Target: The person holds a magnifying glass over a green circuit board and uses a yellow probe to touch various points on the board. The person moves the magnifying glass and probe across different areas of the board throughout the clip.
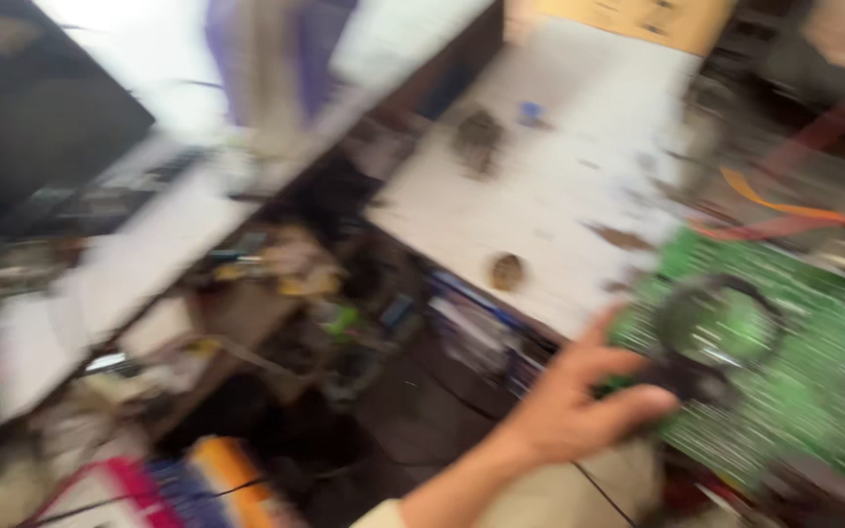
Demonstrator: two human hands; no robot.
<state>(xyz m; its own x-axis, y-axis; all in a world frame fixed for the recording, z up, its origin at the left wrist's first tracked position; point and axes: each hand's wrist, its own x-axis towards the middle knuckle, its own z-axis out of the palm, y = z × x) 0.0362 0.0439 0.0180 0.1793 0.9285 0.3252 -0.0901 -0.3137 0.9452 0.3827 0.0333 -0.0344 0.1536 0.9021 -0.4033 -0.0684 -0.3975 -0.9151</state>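
Hand gripping a green board at the table edge

The board (794, 362) is lying at the near edge of the white table (540, 196), and one hand (579, 401) is clamping its left edge, thumb on top; which hand it is I cannot tell through the blur. A round dark part sits on the board just right of the thumb. Orange wires are trailing beyond it, cluttered shelves lying left. The board is held, not yet lifted clear.

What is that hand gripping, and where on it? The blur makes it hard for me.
A hand grips the green circuit board at its near left edge, thumb on top.
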